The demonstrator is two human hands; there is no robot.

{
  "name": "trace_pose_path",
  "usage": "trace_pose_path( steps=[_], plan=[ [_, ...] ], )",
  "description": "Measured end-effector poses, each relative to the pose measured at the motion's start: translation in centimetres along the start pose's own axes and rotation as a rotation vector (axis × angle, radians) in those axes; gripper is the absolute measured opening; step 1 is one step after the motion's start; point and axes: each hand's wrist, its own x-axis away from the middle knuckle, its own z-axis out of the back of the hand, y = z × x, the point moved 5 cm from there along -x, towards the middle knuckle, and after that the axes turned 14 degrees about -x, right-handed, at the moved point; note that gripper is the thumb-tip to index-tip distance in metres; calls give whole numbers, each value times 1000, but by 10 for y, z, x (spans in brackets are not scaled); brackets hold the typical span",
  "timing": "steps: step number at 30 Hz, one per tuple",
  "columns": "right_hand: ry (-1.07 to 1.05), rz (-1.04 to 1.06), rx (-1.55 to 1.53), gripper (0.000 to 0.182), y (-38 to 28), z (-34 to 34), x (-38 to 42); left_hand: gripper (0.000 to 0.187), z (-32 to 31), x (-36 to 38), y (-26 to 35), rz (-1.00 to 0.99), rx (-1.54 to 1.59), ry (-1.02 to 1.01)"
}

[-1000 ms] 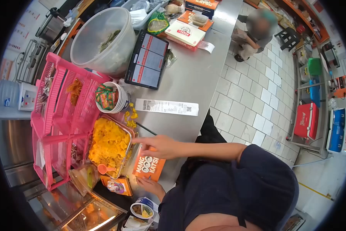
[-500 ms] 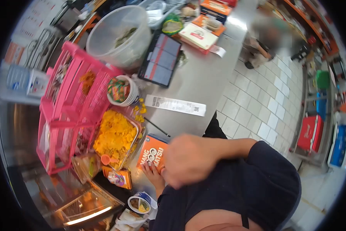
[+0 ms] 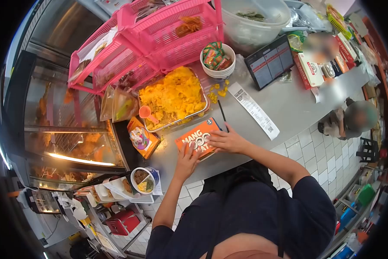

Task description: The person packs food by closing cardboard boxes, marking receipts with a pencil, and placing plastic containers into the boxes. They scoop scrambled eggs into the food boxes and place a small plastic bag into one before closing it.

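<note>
An orange paper food box (image 3: 193,137) with "MANG" lettering lies closed on the steel counter in front of me. My left hand (image 3: 188,160) rests on its near left part, fingers spread over the printed top. Over the box's right end lies my right hand (image 3: 226,140), fingers stretched out and flat. Just beyond the box, a glass tray (image 3: 204,108) holds crumbly yellow food, with an orange scoop (image 3: 147,113) at its near left corner. A dark pen-like stick (image 3: 222,113) lies beside the box, and a long printed receipt (image 3: 254,110) is to its right.
Left of the box stands another orange pack (image 3: 142,137); a round tub of food (image 3: 144,180) is nearer. Pink racks (image 3: 168,52), stacked cups (image 3: 220,71), a tablet (image 3: 271,62) and a plastic bin (image 3: 252,30) line the back. A person (image 3: 358,118) is at far right.
My view has swung, so the counter appears turned. My right hand, blurred above the box earlier, now lies on its right end. My left hand stays on the box.
</note>
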Motion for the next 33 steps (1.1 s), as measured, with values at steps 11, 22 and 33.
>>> trace_pose_path(
  steps=[11,22,33],
  plan=[
    [-103,-821,-1486,36,-72,74,105,49,-3,-5,137,126,1218,-412],
    [242,-1263,-1179,28,29,239,423,67,-9,-160,338,-137,1516,-782],
    [1727,-847,-92,32,412,511,644,66,-154,-65,392,851,1436,-953]
  ],
)
